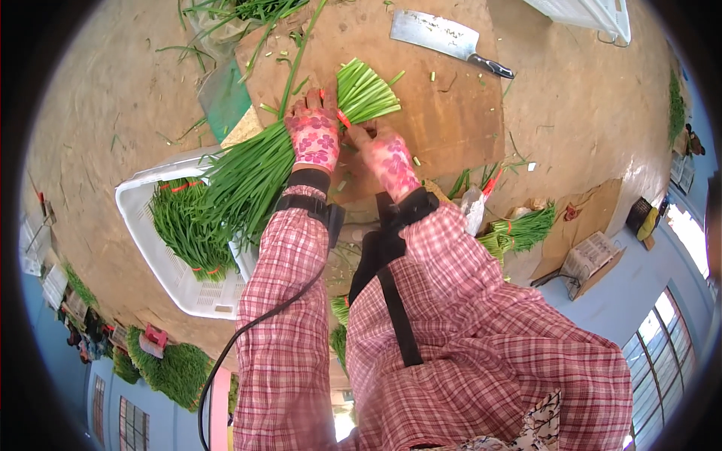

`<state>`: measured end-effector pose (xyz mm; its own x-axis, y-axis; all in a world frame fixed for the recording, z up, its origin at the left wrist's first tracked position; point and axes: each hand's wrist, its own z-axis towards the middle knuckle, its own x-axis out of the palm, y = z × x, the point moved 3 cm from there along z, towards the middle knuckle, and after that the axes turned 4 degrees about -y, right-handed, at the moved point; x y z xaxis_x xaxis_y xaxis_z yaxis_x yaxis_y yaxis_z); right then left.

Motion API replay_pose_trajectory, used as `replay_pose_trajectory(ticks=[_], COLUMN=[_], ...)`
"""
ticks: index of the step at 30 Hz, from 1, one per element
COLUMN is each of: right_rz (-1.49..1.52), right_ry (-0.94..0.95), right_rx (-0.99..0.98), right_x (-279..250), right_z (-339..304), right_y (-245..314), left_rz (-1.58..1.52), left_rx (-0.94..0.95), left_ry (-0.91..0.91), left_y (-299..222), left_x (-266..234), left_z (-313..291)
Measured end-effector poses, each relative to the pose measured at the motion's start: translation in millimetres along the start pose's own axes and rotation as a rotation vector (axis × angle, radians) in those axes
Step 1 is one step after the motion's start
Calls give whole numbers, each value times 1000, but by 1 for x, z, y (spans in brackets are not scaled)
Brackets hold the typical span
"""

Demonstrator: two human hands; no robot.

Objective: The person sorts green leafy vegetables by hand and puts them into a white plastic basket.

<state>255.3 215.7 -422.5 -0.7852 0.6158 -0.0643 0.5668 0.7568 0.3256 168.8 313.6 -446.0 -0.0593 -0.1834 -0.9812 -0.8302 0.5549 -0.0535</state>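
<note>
Green stalks, long and thin, lie in a loose bundle [256, 165] under our left hand [312, 131], the pale cut ends fanned out just beyond its fingers and the leaves trailing back past its wrist. That hand is wrapped over the stalks and holds them down on the brown board [451, 135]. Our right hand [387, 156], just beside it, has thumb and fingers drawn narrow at a red band [344, 118] that lies across the stems; whether they truly pinch it we cannot tell, since the fingertips are partly hidden.

If our left hand eases its press, we judge that the stalks could roll and spread, because the bundle looks slack on its leafy side. A band drawn too tight might bruise the tender stems; one left loose might let the middle stalks slip out. One long stalk [301, 64] sticks out beyond the left hand's fingers, apart from the fan, and could be missed by the band.

The leaf tips hang over the rim of the white crate [129, 197], to the left of and nearer us than the left hand, so a sharp pull could snag them on the banded bunches [188, 225] inside. Well beyond the right hand lies a cleaver [436, 34], and a careless reach that way risks meeting its bare blade.
</note>
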Motion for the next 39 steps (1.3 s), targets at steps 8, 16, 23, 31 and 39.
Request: replay_pose_trajectory(ticks=[8,16,23,31,39], right_rz=[-1522,-1513,438,-1230,-1100], right_ry=[-198,-133,287,-316,-340], right_rx=[-1035,-870,344,-785,-889], right_x=[22,32,20,12,2], right_z=[-2,-3,32,-25,-3], right_y=[36,23,-24,21,15], left_rz=[1,39,32,15,40], left_rx=[-26,-30,8,9,34], left_ry=[88,67,8,-12,-7], left_y=[-2,10,7,9,0], left_x=[-1,9,7,4,0], left_z=[2,-6,-2,-5,1])
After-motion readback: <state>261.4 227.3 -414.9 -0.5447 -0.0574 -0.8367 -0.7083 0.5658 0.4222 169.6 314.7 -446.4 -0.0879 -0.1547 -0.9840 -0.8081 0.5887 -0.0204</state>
